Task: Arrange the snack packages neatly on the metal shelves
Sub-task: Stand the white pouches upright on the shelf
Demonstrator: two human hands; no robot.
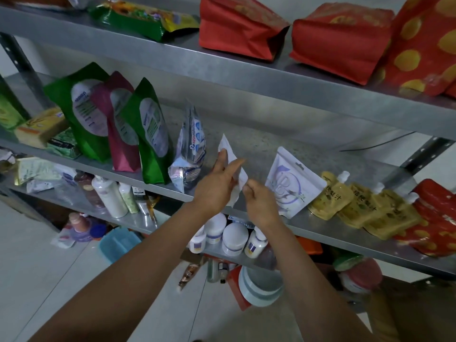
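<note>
Both hands on a flat white pouch [234,162], plain matte face, no print I can read. My left hand [217,183] grips its left edge, fingers laid across the face. My right hand [261,203] pinches its lower right edge between thumb and forefinger. The pouch is upright, a bit tilted, over the middle shelf [271,144], which is dull speckled metal; can't tell if its bottom touches.

Just left of the pouch: crinkled shiny foil bag [190,149], blue band reading "3" and "NEW". Further left: green bag [153,134], magenta bag [121,134], second green bag [81,109], all glossy, standing, with pale oval labels too blurred to read.

Just right of the pouch: white zip pouch [291,186], hang hole, round purple logo, leaning back. Beyond that: overlapping yellow spout packs [330,197], white caps, black Chinese characters, then a red dotted pack [434,218].

Above the pouch: red block-bottom bags [237,25] on the top shelf. Below: round white jars [234,238].
</note>
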